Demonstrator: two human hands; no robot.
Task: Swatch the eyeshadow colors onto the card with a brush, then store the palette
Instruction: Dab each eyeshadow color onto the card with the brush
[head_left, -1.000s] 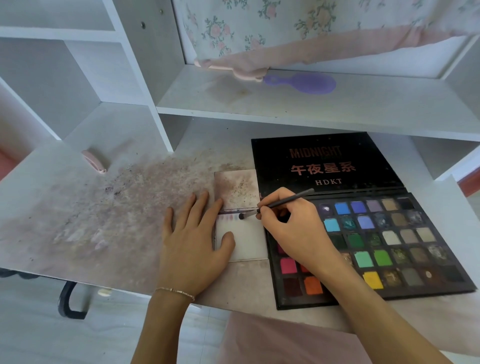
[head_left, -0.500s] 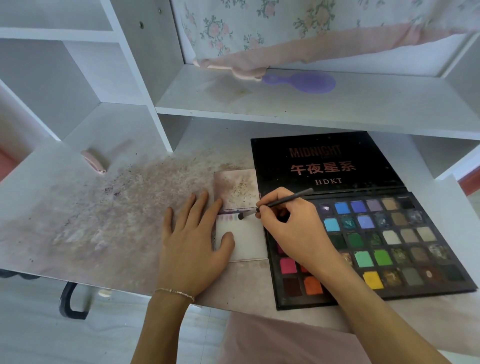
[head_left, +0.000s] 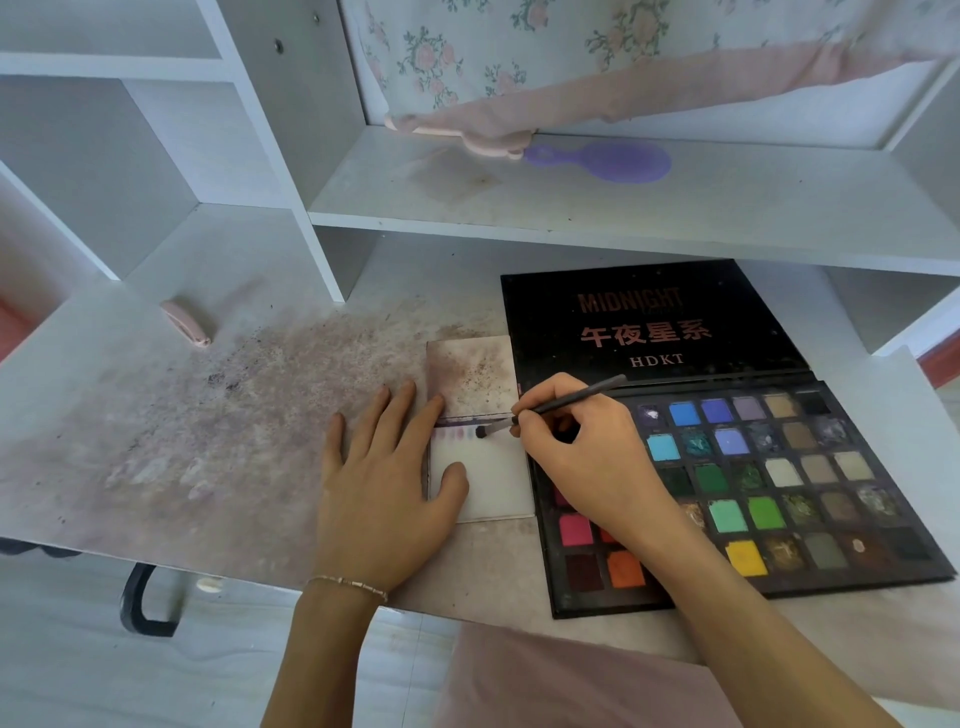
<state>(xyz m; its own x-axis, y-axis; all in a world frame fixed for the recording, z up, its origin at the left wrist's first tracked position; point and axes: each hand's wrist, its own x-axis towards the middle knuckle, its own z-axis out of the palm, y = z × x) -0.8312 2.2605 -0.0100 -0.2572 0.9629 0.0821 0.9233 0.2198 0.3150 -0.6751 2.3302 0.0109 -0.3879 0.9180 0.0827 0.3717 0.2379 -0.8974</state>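
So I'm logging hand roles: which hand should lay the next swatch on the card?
The right hand: it grips the brush, tip at the card. The left hand lies flat, steadying it.

Black palette (head_left: 654, 332), multicoloured pans; white card (head_left: 498, 483), pastel swatches; purple hairbrush (head_left: 608, 162); floral pink fabric (head_left: 519, 57).

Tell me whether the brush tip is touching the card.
Touching. The head view shows the brush tip resting on the card at the end of the swatch row, no gap visible.

one palette (head_left: 727, 467), one brush (head_left: 561, 408), one card (head_left: 498, 483), two hands, one hairbrush (head_left: 608, 162), one clip (head_left: 186, 322)
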